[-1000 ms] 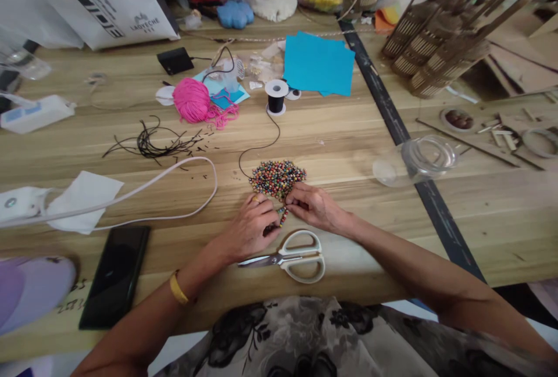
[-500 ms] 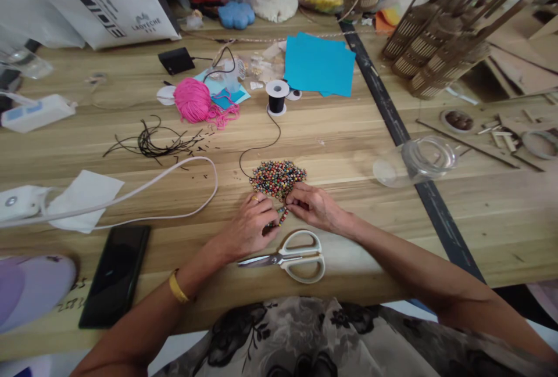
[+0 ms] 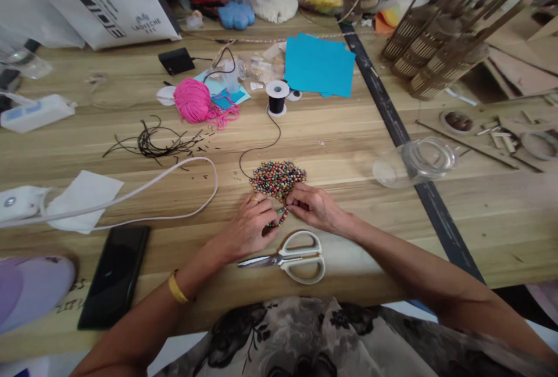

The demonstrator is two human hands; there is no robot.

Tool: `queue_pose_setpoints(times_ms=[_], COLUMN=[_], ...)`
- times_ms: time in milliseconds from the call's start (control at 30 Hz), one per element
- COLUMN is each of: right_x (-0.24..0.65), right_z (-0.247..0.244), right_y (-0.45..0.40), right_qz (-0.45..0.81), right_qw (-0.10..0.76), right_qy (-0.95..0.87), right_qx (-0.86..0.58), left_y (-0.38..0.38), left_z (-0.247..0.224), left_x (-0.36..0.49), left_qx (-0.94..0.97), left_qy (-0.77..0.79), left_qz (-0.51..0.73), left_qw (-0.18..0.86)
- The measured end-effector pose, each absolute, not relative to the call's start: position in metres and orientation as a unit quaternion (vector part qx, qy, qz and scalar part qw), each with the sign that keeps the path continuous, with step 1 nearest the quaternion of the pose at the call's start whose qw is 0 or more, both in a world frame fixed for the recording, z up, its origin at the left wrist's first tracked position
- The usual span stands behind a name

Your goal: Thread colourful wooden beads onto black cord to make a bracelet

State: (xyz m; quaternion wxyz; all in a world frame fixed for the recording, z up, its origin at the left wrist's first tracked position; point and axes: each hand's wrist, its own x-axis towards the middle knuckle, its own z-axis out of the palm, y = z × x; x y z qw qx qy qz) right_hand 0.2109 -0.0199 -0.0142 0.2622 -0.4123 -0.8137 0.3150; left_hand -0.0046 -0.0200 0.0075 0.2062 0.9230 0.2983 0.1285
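Left hand (image 3: 251,225) curls its fingers on the near end of a bead strand (image 3: 283,214), and the right hand (image 3: 317,208) pinches its far end. The strand lies between them, short and bent, its tiny round beads red, green, yellow and pale. Farther off, black cord (image 3: 262,147) reaches heaped multicoloured beads (image 3: 278,177); nearer, white-handled scissors (image 3: 300,258) lie on the wooden table (image 3: 344,139).
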Motion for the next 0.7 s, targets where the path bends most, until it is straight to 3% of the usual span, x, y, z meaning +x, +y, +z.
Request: queue_pose_setpoints(times_ms=[267,700], right_x=[0.2109,0.2148], right_z=[-0.0123,-0.014], right_y=[-0.0194,-0.0111], right_qz=[0.328,0.47], right_qw=[0.261,0.305], right_qy=[-0.806,-0.728], right_qx=[-0.417,-0.395], left_y=[-0.0198,-0.0167], left_z=[0.005,0.0028], left_x=[-0.0049,-0.0046], left_qx=[0.922,0.88], left_qy=[0.298,0.323], left_qz=[0.129,0.194], left_qw=[0.209,0.289])
